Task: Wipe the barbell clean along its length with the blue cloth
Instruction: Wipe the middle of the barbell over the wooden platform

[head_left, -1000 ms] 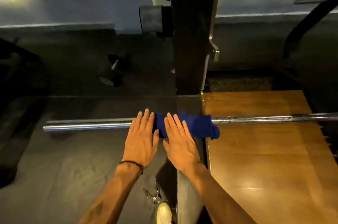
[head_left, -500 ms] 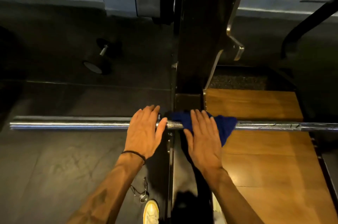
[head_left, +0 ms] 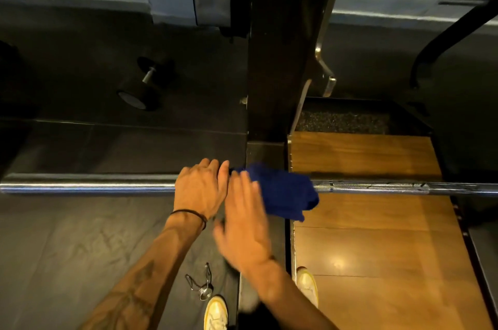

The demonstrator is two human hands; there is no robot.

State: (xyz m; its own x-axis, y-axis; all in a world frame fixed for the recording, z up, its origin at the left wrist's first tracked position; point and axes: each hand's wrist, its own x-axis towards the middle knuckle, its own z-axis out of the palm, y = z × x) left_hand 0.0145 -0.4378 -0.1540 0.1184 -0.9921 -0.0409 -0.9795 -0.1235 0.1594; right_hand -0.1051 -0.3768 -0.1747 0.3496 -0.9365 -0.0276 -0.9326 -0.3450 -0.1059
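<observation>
Since half a second ago the right hand (head_left: 244, 224) slides back toward the left one, so the two are nearly touching again, and the blue cloth (head_left: 283, 189) now hangs out past its fingertips to the right instead of sitting under the palm. It's motion-blurred, fingers look straight and flat with only the tips on the cloth edge, so pressing rather than pinching, though I can't tell for sure.

Left hand (head_left: 200, 189) is curled over the barbell (head_left: 377, 187), gripping it where the smooth sleeve meets the shaft. Good, that should stop the bar rolling.

Cloth is draped over the bar just in front of the rack upright (head_left: 275, 60), at the edge of the wooden platform (head_left: 377, 249).

The bar lies level, its long axis running straight left-right across the view, sleeve end to the left, knurled shaft off to the right.

My take: wrap the cloth fully round the shaft, squeeze, and pull long strokes along that axis, since the knurling probably holds grime.
</observation>
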